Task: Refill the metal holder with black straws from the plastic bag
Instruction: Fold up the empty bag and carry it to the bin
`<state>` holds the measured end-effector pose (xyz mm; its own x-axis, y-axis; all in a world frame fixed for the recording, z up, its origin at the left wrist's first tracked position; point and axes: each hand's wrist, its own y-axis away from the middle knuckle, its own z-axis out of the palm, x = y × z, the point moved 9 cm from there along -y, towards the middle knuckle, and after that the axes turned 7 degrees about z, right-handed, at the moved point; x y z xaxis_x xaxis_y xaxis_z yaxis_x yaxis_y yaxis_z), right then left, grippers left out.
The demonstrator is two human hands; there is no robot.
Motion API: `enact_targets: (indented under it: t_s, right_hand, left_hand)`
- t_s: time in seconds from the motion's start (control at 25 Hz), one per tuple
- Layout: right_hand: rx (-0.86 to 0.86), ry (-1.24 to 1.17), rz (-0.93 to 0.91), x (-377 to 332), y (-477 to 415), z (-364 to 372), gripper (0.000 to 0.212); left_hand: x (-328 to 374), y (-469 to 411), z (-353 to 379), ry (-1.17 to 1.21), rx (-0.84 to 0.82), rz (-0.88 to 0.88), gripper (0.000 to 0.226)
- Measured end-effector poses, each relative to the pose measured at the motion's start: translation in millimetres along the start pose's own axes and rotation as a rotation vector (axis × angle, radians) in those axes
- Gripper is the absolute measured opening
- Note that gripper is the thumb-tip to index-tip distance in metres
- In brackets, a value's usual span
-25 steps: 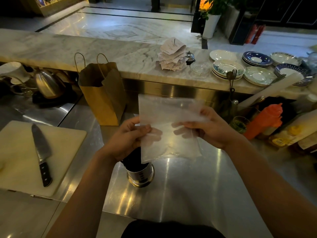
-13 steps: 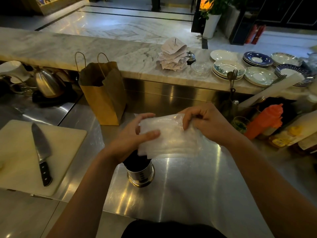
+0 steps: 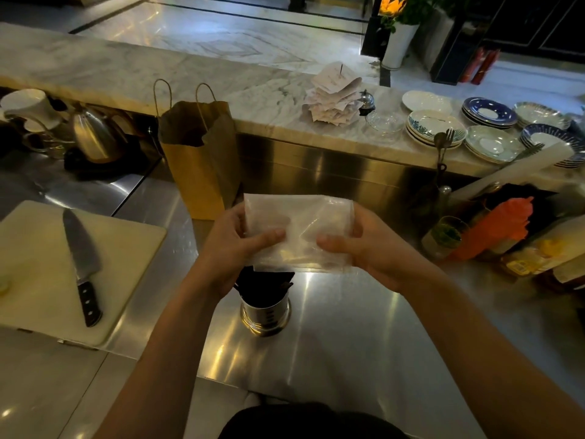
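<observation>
Clear bag (image 3: pixel 299 232), folded flat, gripped at both ends: left hand (image 3: pixel 232 248) and right hand (image 3: pixel 370 248) pinch it, thumbs in front. Below it, holder (image 3: pixel 265 313) stands on steel counter (image 3: pixel 348 350), black straws (image 3: pixel 264 282) inside. Well left: knife (image 3: pixel 80 258) on board (image 3: pixel 34 280).

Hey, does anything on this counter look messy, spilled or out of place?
Nothing looks spilled or broken. The paper bag behind the holder has a crumpled, ragged rim, and the receipts on the spike fan out crookedly. The plastic bag looks flat, seemingly empty.
</observation>
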<state>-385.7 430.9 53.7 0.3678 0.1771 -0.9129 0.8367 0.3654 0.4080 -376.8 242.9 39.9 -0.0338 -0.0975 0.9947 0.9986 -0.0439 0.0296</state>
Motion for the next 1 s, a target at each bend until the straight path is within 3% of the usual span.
enact_targets:
  t_s: [0.2, 0.64, 0.76, 0.84, 1.0]
  right_hand:
    - [-0.009, 0.026, -0.053, -4.7, -11.0, 24.9, 0.058]
    - [-0.049, 0.093, -0.081, -10.4, -39.9, 125.5, 0.015]
    - [-0.110, 0.079, -0.085, -13.6, -40.6, 155.0, 0.030]
    - [-0.159, 0.057, -0.079, -16.4, -40.9, 170.1, 0.029]
    - [-0.352, 0.057, -0.089, -18.8, -43.6, 202.3, 0.039]
  left_hand:
    - [-12.4, 15.7, -23.6, 0.172, -0.020, -0.020, 0.050]
    - [-4.8, 50.9, -116.2, 0.084, 0.091, 0.161, 0.024]
    - [5.3, 66.6, -137.2, 0.019, 0.121, 0.232, 0.018]
    - [13.4, 79.3, -147.1, -0.036, 0.157, 0.276, 0.013]
    - [19.9, 117.4, -165.8, -0.119, 0.377, 0.309, 0.011]
